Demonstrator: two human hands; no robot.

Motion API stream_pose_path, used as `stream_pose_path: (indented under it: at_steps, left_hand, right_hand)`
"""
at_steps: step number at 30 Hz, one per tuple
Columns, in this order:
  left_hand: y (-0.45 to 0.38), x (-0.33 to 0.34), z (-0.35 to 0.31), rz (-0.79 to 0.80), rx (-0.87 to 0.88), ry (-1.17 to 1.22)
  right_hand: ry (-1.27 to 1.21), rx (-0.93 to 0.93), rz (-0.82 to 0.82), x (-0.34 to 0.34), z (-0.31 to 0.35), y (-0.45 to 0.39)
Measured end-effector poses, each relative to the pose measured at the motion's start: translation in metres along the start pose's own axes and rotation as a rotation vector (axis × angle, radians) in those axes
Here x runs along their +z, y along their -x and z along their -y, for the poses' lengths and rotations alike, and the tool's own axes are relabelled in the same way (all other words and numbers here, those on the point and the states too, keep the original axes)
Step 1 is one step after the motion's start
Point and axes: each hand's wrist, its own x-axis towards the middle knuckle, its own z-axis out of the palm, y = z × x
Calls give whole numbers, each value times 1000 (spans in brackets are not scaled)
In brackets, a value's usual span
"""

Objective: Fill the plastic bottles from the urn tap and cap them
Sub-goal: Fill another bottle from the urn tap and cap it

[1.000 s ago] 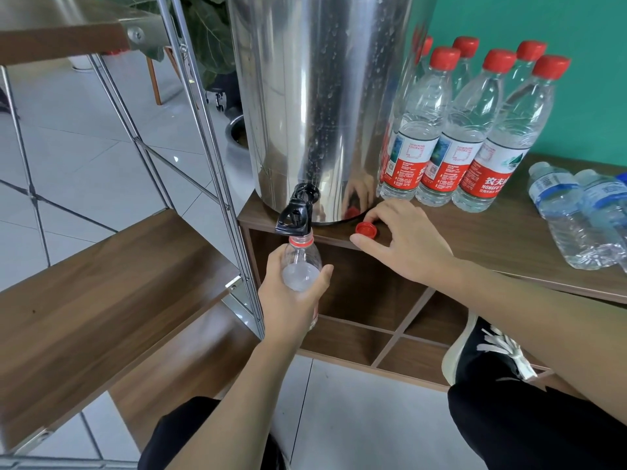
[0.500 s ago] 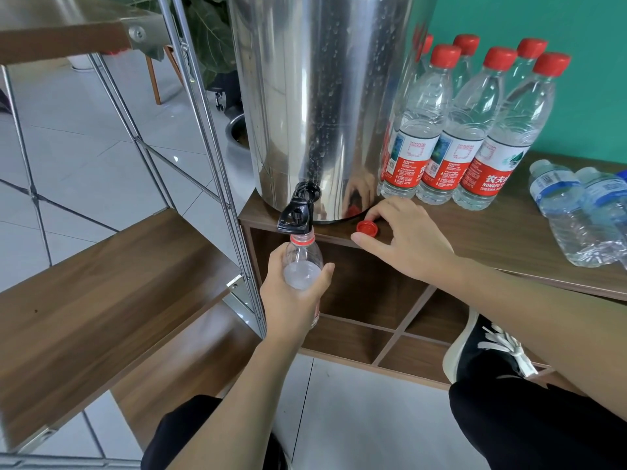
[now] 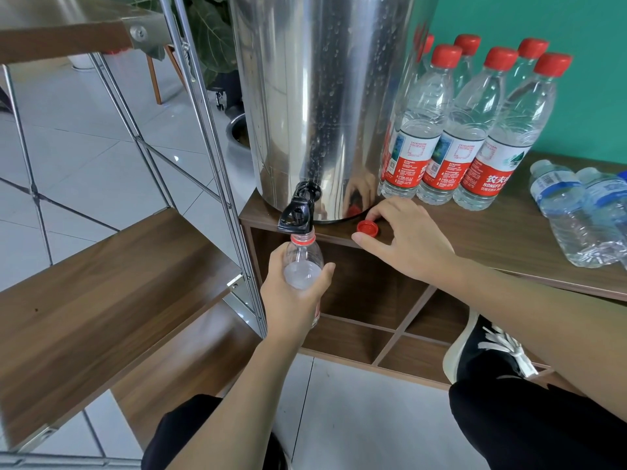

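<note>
On a wood cabinet top against a teal wall, left hand grips the bottle; right hand rests open.

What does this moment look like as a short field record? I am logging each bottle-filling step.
left hand: left hand grips the open bottle under the black tap
right hand: right hand rests on the wooden cabinet top, fingers at the loose red cap
urn: steel urn stands on the cabinet top
capped bottles: red-capped bottles upright right of the urn
lying bottles: blue-labelled bottles on their sides, far right
water flow: cannot tell
</note>
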Motion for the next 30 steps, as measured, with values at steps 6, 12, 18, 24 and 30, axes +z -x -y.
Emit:
stream_pose_path:
  at_steps: [6,12,18,24,30]
  left_hand:
    - [1,0,0,7,7,13]
    - [0,0,0,10,11,7]
    - [0,-1,0,4,4,5]
    - [0,1,0,3,-5,0]
    - [1,1,0,4,-8,7]
  right_hand:
    - [-3,1,-1,-1,0,1]
    - [1,-2,1,-2,0,1]
    - [-14,-11,-5,0,-1,0]
    - [-34,-28,14,-1,-4,1]
    - [-55,-57,1,1,-7,3]
